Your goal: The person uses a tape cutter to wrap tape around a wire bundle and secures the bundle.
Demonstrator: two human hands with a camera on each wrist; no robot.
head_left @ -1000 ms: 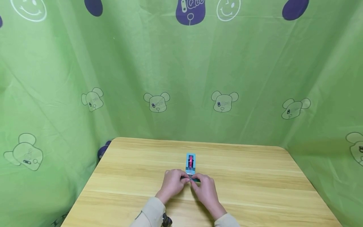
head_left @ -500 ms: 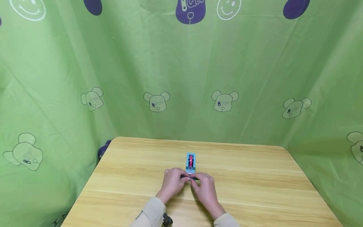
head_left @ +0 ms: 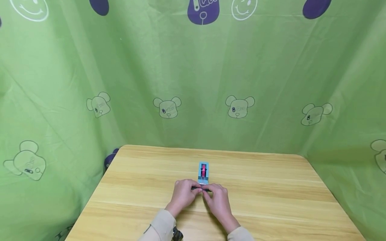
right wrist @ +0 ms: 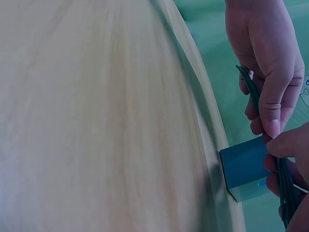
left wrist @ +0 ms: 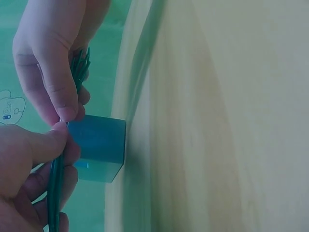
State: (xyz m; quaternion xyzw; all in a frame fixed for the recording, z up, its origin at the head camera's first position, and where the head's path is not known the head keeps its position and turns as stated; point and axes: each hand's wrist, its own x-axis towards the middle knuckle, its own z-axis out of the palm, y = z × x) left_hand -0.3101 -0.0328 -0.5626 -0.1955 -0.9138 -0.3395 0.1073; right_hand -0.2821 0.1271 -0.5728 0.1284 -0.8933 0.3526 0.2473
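Note:
A bundle of thin dark green strands (left wrist: 55, 191) lies crosswise between both hands, just in front of a blue tape dispenser (head_left: 203, 181). My left hand (head_left: 184, 193) pinches the bundle left of its middle with thumb and fingers. On the other side my right hand (head_left: 218, 201) pinches it too, the two thumbs nearly meeting. Loose strand ends fan out past the right hand in the left wrist view. The fingertips hide the bundle's middle. Upright in the dispenser sits a pink tape roll (head_left: 203, 170). The dispenser's blue front (right wrist: 244, 162) is close behind the fingers in the right wrist view.
The wooden table (head_left: 256, 180) extends around the hands and dispenser. A green curtain (head_left: 199, 73) with printed bear heads hangs behind it and along both sides. A small black device (head_left: 177, 233) is at the left sleeve.
The bundle's right end has shifted slightly toward the dispenser over the last second. Both hands keep their pinch in nearly the same place, and the dispenser stays put.

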